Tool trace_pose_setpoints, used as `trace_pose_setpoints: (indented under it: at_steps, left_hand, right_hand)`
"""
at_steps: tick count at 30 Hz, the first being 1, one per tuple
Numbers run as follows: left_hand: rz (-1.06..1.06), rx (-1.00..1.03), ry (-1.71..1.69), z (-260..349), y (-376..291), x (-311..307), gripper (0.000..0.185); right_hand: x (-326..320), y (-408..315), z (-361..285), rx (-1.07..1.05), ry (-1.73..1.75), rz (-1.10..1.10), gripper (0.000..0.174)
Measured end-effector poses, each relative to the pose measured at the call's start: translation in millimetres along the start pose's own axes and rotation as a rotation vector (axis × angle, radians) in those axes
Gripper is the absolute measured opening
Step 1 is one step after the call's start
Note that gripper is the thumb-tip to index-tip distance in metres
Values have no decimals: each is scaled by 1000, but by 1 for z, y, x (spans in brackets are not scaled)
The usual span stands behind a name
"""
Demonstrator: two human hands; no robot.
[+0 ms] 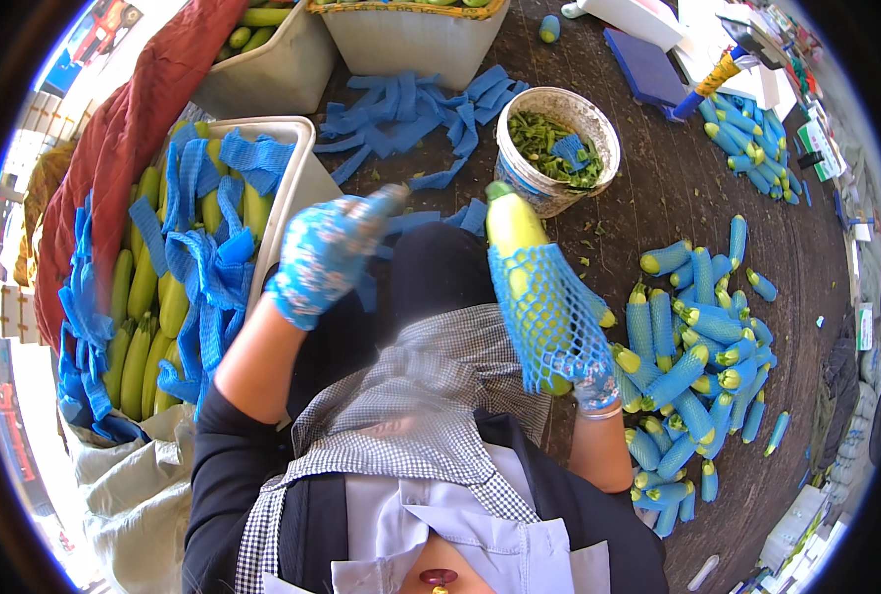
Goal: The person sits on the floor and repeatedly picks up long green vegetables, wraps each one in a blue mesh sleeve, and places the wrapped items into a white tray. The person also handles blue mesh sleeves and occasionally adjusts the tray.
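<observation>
My right hand [595, 382], in a blue floral glove, holds a pale green zucchini [513, 221] partly covered by a stretched blue mesh sleeve [548, 312]. The zucchini's dark stem end points away from me and is uncovered; the mesh hides part of my fingers. My left hand [325, 252], gloved alike, is raised left of the zucchini, apart from it. Its fingers point right and are motion-blurred, and nothing can be made out in them. Beside it a crate [303, 141] holds bare zucchini [143, 278] with blue mesh sleeves [207, 260] strewn on top.
To the right lies a pile of sleeved zucchini [697, 356], with another pile [756, 145] farther off. A white bucket [511, 160] of green trimmings stands ahead. Loose sleeves [396, 111] lie on the dark floor before more crates [411, 41]. A red quilted cover [136, 104] drapes the left side.
</observation>
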State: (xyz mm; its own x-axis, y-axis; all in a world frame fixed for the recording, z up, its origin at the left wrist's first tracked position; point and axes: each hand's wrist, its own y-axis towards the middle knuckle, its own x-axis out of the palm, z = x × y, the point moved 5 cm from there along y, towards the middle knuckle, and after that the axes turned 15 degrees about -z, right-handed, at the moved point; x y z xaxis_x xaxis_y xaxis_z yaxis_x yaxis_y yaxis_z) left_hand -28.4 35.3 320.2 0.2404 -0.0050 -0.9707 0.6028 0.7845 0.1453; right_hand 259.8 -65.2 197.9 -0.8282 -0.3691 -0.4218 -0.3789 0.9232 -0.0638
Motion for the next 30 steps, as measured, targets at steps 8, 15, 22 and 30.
trace_pose_setpoints:
  at_steps: [8, 15, 22, 30]
  left_hand:
    - [-612, -412, 344, -214, -146, -17, 65]
    - [-327, -530, -328, -321, -240, 44, 36]
    - [-102, -629, 66, -267, -224, -34, 52]
    - [-87, -948, 397, -210, -189, -52, 41]
  right_hand:
    - [-102, 22, 75, 192, -872, 54, 45]
    - [-102, 33, 132, 365, -282, 253, 41]
    - [-136, -105, 170, 236, 899, 963, 38]
    - [-372, 9, 15, -473, 86, 1023, 40]
